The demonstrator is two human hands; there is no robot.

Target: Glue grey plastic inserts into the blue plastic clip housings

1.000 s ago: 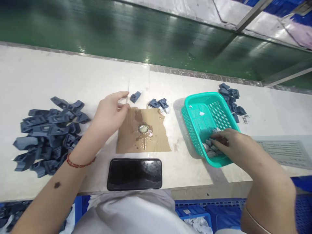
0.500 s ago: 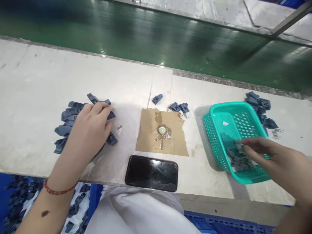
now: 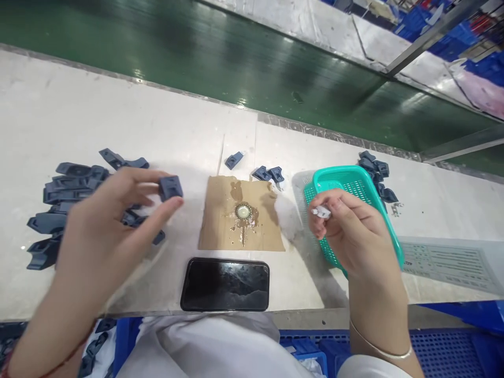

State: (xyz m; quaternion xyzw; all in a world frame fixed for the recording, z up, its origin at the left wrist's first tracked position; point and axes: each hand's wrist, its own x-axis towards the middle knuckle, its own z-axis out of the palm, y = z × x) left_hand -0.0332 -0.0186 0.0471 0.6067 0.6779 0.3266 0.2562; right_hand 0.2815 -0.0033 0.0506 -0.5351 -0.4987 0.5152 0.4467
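Note:
My left hand (image 3: 106,236) pinches a dark blue-grey plastic part (image 3: 170,188) between thumb and fingers, above the table. A pile of similar plastic parts (image 3: 71,194) lies beneath and to the left of it. My right hand (image 3: 350,226) is closed on a small whitish-grey piece (image 3: 322,211), held in front of the green basket (image 3: 384,215); the hand hides much of the basket. Between the hands, a round bottle-cap-like metal dish (image 3: 243,211) sits on a wet-spotted piece of cardboard (image 3: 216,226).
A black phone (image 3: 225,285) lies near the table's front edge. Beyond the cardboard are one loose part (image 3: 234,160) and a pair of parts (image 3: 268,174). More parts (image 3: 376,170) lie behind the basket. A green conveyor belt (image 3: 177,58) runs along the back.
My left hand has lifted a plastic part from the pile. My right hand has come up out of the basket with a small whitish-grey piece and moved left. The view has shifted right.

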